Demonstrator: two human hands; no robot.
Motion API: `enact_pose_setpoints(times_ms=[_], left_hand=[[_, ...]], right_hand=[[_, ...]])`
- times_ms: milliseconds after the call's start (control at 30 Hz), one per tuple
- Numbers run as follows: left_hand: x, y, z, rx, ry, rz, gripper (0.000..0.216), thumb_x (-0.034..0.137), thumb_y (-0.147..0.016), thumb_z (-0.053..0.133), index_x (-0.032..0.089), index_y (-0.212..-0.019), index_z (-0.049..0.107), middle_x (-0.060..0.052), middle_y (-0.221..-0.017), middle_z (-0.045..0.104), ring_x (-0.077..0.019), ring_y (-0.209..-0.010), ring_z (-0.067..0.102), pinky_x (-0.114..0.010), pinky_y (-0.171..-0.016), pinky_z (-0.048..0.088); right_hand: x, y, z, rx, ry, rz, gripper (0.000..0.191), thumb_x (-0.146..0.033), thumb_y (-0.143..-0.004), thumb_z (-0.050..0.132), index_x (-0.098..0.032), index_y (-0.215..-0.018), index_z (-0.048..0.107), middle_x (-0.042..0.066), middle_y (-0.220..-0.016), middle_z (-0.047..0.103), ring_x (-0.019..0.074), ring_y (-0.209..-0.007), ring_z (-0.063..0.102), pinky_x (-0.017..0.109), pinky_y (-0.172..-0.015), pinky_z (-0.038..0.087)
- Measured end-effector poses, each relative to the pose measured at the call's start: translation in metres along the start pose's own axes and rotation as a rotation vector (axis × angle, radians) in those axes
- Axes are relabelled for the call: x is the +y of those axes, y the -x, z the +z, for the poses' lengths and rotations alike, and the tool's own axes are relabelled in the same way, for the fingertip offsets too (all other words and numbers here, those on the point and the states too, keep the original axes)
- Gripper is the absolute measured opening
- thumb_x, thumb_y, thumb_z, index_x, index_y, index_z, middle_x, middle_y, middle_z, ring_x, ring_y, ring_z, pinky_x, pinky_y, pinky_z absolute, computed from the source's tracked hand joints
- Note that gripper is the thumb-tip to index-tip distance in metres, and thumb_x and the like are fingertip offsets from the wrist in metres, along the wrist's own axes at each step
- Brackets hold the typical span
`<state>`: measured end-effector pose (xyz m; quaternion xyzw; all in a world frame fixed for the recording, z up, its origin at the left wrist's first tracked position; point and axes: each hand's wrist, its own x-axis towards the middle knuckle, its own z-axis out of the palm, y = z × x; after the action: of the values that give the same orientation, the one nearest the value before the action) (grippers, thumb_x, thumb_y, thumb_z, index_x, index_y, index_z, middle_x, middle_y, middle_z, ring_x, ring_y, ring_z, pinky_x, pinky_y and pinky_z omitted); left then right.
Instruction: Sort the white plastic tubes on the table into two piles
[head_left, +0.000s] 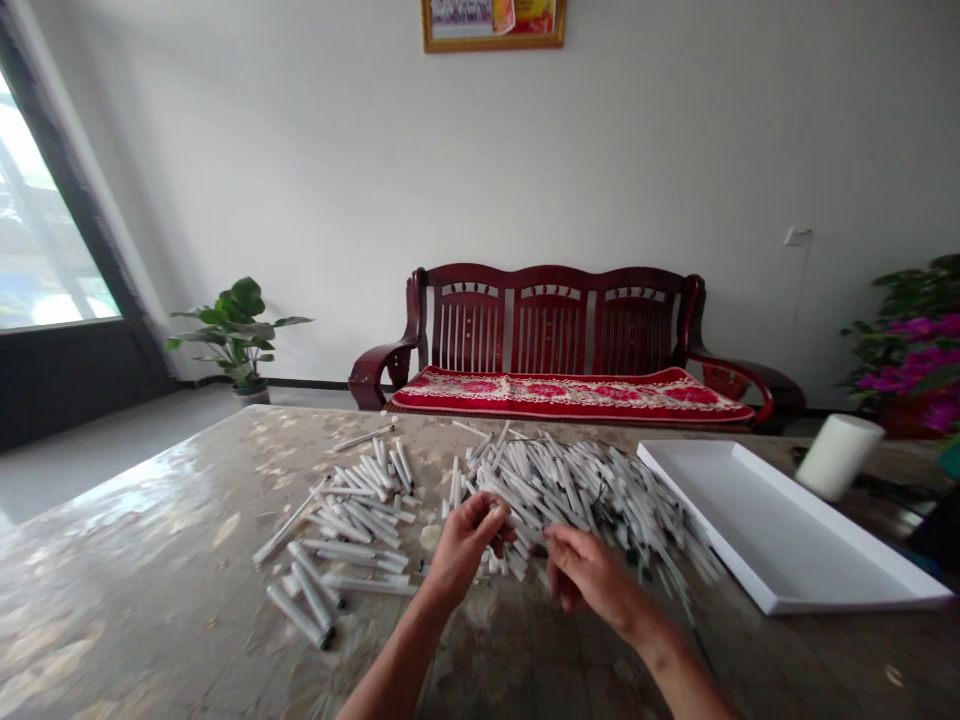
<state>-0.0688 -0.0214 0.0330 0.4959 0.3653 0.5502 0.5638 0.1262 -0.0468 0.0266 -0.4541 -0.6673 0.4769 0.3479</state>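
Note:
My left hand (471,545) is closed in a pinch at the near edge of a large pile of white pens (570,485), some with dark ends. Whatever its fingertips hold is too small or hidden to name. Just to the right, my right hand (589,572) is also closed, thumb against curled fingers and slightly blurred; what lies in it cannot be made out. The two hands are close together but apart. Left of them lies a smaller heap of white pens (360,515), with several black-ended ones near its front.
A shallow white tray (780,530) stands right of the large pile, beside a white cylinder (840,457). Everything rests on a patterned table (172,590). Beyond its far edge are a red-brown wooden bench (551,330) and a potted plant (240,335).

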Motion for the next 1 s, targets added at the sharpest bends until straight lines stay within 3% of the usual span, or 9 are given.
enact_pose_setpoints(times_ms=[100, 200, 333, 467, 667, 767, 867, 933, 1000], left_hand=[[0.003, 0.003, 0.003, -0.054, -0.019, -0.009, 0.046, 0.061, -0.07, 0.071, 0.015, -0.074, 0.067, -0.002, -0.06, 0.063, -0.0103, -0.052, 0.054, -0.021, -0.052, 0.044], [-0.005, 0.001, 0.009, 0.024, 0.024, -0.035, 0.048, 0.062, -0.069, 0.071, 0.015, -0.07, 0.067, -0.002, -0.06, 0.063, -0.0095, -0.051, 0.053, -0.02, -0.052, 0.044], [-0.019, -0.007, 0.007, 0.203, 0.112, -0.136, 0.048, 0.06, -0.059, 0.078, 0.015, -0.07, 0.064, -0.001, -0.059, 0.063, -0.0113, -0.05, 0.057, -0.021, -0.049, 0.045], [-0.021, -0.015, -0.013, 0.452, 0.166, -0.169, 0.046, 0.056, -0.056, 0.079, 0.016, -0.065, 0.059, 0.0, -0.059, 0.062, -0.0113, -0.049, 0.059, -0.021, -0.045, 0.044], [-0.025, -0.018, -0.02, 0.372, 0.059, -0.061, 0.04, 0.047, -0.064, 0.078, 0.013, -0.082, 0.07, -0.006, -0.072, 0.071, -0.0142, -0.06, 0.066, -0.02, -0.049, 0.047], [-0.03, -0.022, -0.014, 0.306, 0.05, 0.003, 0.048, 0.04, -0.064, 0.08, 0.014, -0.103, 0.072, -0.012, -0.099, 0.075, -0.0173, -0.073, 0.069, -0.027, -0.063, 0.055], [-0.032, -0.027, -0.016, 0.225, 0.032, 0.062, 0.059, 0.033, -0.062, 0.083, 0.019, -0.118, 0.068, -0.016, -0.127, 0.067, -0.0236, -0.096, 0.071, -0.032, -0.079, 0.057], [-0.028, -0.029, -0.022, 0.245, 0.002, 0.121, 0.06, 0.03, -0.062, 0.082, 0.022, -0.12, 0.068, -0.015, -0.133, 0.063, -0.0256, -0.104, 0.069, -0.031, -0.083, 0.055], [-0.02, -0.03, -0.033, 0.341, -0.036, 0.164, 0.057, 0.032, -0.063, 0.081, 0.022, -0.118, 0.068, -0.013, -0.131, 0.065, -0.0247, -0.099, 0.071, -0.03, -0.08, 0.056]], right_hand=[[-0.002, 0.003, 0.005, -0.187, -0.259, 0.157, 0.054, -0.066, -0.089, 0.043, -0.018, -0.1, 0.065, -0.008, -0.048, 0.044, 0.0072, -0.035, 0.026, 0.02, -0.037, 0.021], [0.0, -0.002, 0.015, -0.104, -0.213, 0.137, 0.05, -0.063, -0.09, 0.042, -0.019, -0.089, 0.066, -0.01, -0.045, 0.03, 0.008, -0.038, 0.018, 0.021, -0.039, 0.017], [0.001, -0.007, 0.027, 0.226, 0.372, -0.131, 0.041, -0.048, -0.095, 0.04, -0.023, -0.078, 0.067, 0.0, -0.054, 0.057, 0.0147, -0.051, 0.052, 0.024, -0.049, 0.033], [0.005, -0.002, 0.024, 0.418, 0.837, -0.311, 0.027, -0.03, -0.094, 0.046, -0.026, -0.101, 0.071, 0.007, -0.08, 0.075, 0.0197, -0.072, 0.068, 0.025, -0.063, 0.043], [0.02, -0.006, 0.011, 0.595, 0.916, -0.228, 0.032, -0.033, -0.098, 0.041, -0.022, -0.107, 0.069, 0.01, -0.093, 0.076, 0.0225, -0.077, 0.072, 0.029, -0.067, 0.049], [0.031, -0.015, 0.001, 0.716, 0.86, -0.261, 0.034, -0.029, -0.098, 0.039, -0.021, -0.119, 0.064, 0.012, -0.106, 0.072, 0.0255, -0.092, 0.069, 0.036, -0.077, 0.052], [0.04, -0.019, -0.008, 0.816, 0.834, -0.381, 0.04, -0.027, -0.096, 0.041, -0.02, -0.133, 0.053, 0.015, -0.12, 0.064, 0.0291, -0.111, 0.06, 0.046, -0.091, 0.051], [0.041, -0.018, -0.009, 0.815, 0.848, -0.444, 0.042, -0.027, -0.094, 0.045, -0.021, -0.135, 0.051, 0.015, -0.127, 0.06, 0.03, -0.118, 0.055, 0.05, -0.098, 0.048], [0.039, -0.015, -0.004, 0.736, 0.855, -0.472, 0.039, -0.024, -0.093, 0.046, -0.023, -0.132, 0.055, 0.013, -0.127, 0.06, 0.0284, -0.12, 0.054, 0.048, -0.101, 0.046]])
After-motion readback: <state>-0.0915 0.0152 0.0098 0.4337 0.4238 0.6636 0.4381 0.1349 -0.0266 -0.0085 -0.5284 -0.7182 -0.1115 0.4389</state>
